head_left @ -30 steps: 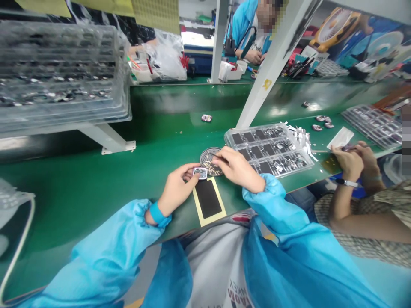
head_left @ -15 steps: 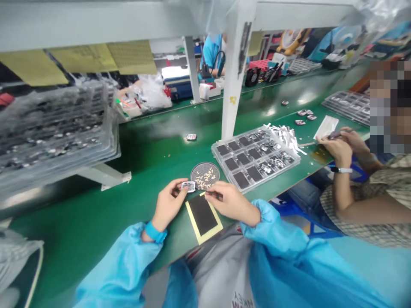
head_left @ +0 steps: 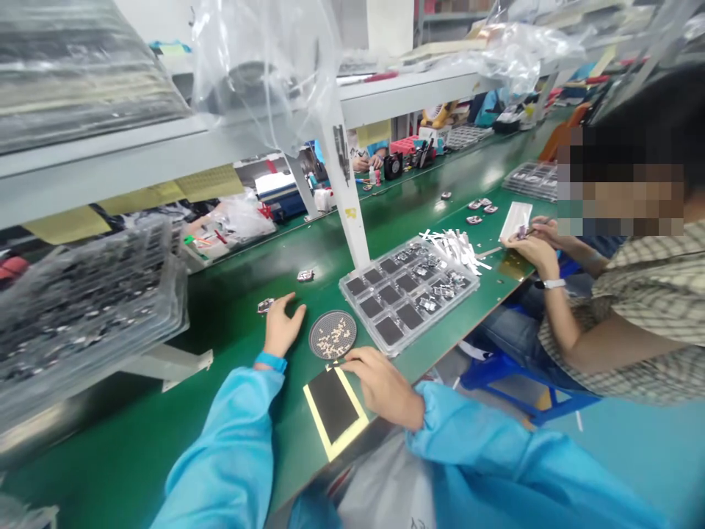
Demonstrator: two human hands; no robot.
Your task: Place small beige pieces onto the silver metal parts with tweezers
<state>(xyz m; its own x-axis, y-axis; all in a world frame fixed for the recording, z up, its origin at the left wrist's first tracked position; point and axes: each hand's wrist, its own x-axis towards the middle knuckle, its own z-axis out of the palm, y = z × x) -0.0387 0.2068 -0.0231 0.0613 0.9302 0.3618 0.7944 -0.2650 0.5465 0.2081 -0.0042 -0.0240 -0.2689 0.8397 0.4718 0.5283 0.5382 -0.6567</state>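
My left hand [head_left: 282, 328] is open over the green bench, thumb and fingers apart. Beside its fingertips lies a small white-rimmed electronic part [head_left: 265, 306]; whether they touch I cannot tell. My right hand [head_left: 380, 383] is closed in a pinch at the top edge of a black pad with a yellow border [head_left: 333, 405]. Whatever sits in that pinch is too small to make out. Just beyond it is a round dark mesh dish [head_left: 317, 339] holding many tiny beige pieces. A second small electronic part [head_left: 305, 275] rests farther back.
A clear compartment tray [head_left: 390, 332] with black squares and small parts stands to the right, white strips [head_left: 456, 248] behind it. Stacked trays [head_left: 93, 294] are at left. A shelf post [head_left: 348, 198] rises ahead. At right a co-worker's hands [head_left: 532, 246] handle a small part.
My left hand has let go of the small electronic part, which now lies on the bench, and has opened. My right hand stays pinched near the pad. The camera view has shifted.
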